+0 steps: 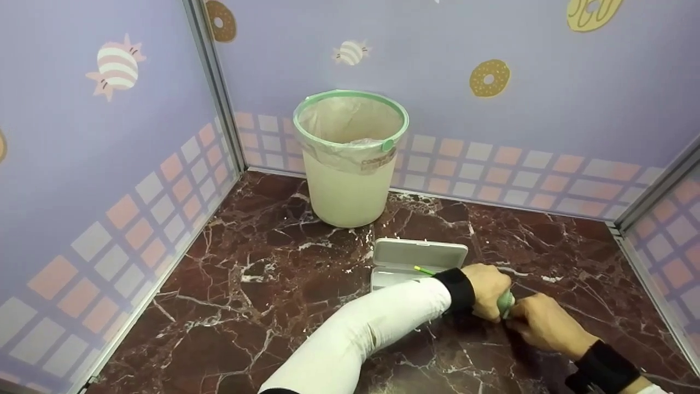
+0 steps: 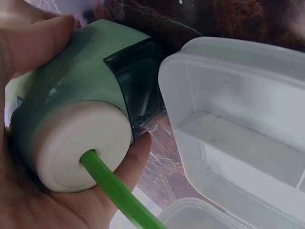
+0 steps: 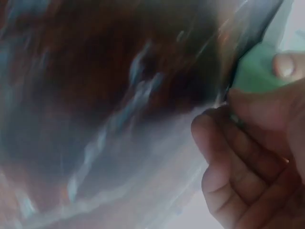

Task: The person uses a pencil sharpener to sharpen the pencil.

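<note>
My left hand (image 1: pixel 488 289) grips a green hand-crank pencil sharpener (image 2: pixel 78 78) with a dark translucent shavings drawer on its side. A green pencil (image 2: pixel 116 188) sticks out of the hole in the sharpener's pale round face. On the sharpener's opposite side is my right hand (image 1: pixel 552 325), its thumb and fingers curled in a pinch at the crank. Those fingers mostly hide the crank handle. Beside the left hand an open white pencil case (image 1: pixel 421 253) lies on the marbled surface, partly covered by the left sleeve in the head view.
A pale bin (image 1: pixel 350 191) with a green rim and a plastic liner stands at the back against the wall. Small white scraps (image 1: pixel 350 271) lie on the dark red marbled surface (image 1: pixel 257 317). Patterned lilac walls (image 1: pixel 432 82) enclose the back and sides.
</note>
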Motion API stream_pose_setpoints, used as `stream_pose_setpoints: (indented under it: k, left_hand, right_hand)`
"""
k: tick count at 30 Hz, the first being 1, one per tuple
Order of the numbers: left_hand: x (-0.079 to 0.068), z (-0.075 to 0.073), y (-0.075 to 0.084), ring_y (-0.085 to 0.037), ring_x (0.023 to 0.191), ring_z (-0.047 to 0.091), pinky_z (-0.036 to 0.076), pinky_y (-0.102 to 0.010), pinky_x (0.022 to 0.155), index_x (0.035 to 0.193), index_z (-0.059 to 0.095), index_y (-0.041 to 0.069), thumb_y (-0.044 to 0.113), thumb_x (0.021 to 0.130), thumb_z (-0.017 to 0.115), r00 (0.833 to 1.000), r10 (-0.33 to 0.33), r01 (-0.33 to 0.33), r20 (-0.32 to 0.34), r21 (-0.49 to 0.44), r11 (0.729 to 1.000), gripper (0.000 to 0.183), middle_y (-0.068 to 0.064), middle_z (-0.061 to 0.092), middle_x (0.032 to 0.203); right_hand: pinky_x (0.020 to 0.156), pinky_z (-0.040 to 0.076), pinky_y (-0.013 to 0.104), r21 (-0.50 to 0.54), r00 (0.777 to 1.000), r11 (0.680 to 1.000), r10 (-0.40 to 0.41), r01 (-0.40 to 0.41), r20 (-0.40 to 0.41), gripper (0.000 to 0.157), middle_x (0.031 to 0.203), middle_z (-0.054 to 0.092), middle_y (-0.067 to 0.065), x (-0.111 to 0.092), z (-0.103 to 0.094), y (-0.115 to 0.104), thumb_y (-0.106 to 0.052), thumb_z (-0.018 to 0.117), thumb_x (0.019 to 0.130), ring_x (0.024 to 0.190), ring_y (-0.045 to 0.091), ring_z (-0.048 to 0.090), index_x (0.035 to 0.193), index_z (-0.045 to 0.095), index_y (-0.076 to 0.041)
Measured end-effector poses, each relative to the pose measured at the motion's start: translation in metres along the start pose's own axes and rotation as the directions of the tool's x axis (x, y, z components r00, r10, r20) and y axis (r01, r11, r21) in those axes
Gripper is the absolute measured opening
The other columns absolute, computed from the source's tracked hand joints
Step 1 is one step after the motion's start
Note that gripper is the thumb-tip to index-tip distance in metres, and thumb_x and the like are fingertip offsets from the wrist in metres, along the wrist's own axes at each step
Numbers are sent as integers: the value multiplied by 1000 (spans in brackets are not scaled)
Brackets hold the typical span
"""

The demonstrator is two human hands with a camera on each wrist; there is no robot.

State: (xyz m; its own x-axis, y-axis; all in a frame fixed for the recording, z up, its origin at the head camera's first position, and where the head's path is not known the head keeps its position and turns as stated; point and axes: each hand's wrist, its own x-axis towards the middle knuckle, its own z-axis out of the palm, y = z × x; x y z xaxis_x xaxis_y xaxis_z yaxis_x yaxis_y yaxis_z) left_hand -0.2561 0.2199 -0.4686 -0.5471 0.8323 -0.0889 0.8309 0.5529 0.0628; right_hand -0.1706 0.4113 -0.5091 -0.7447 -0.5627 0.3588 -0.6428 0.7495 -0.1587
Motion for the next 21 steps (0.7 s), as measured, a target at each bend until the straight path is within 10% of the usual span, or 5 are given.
stream_pose_setpoints:
  k: [21]
  left_hand:
    - [0,0,1,-11,79,67,56,-29,70,84,62,30,43,78,92,1000,-1,1,-12,5,1000,33,12,73,88]
  right_hand:
    - [56,24,6,82,996,996,-30,23,85,47,63,37,-26,8,-32,-19,9,81,64,60,-17,27,62,50,-27]
